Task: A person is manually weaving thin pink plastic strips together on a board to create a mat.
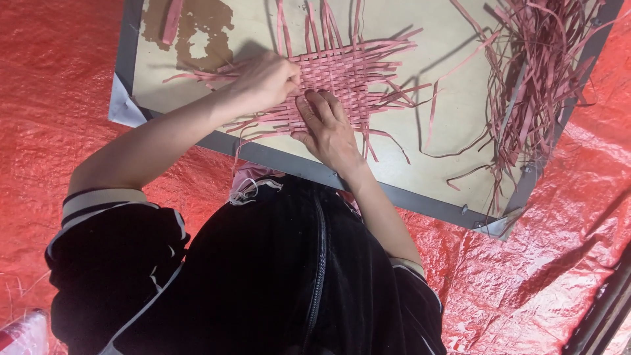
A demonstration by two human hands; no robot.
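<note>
My left hand (266, 79) is curled at the mat's (342, 72) left edge, fingertips pinched on what looks like a strip end, though the knuckles hide exactly what is caught; my right hand (328, 128) lies flat with fingers spread, pressing the near edge of the weave and gripping nothing; the mat, pink strips crossed over and under, sits mid-board (453, 118) with loose ends fanning out on every side; a tangled heap of spare strips (539, 72) lies well apart at the board's right edge, some trailing toward the weave; the board rests on a red tarp (59, 79). As I judge it, a hard pull by the left could slide the weave or open gaps if the right lifts; thin strips may kink or tear; trailing ends could snag.
</note>
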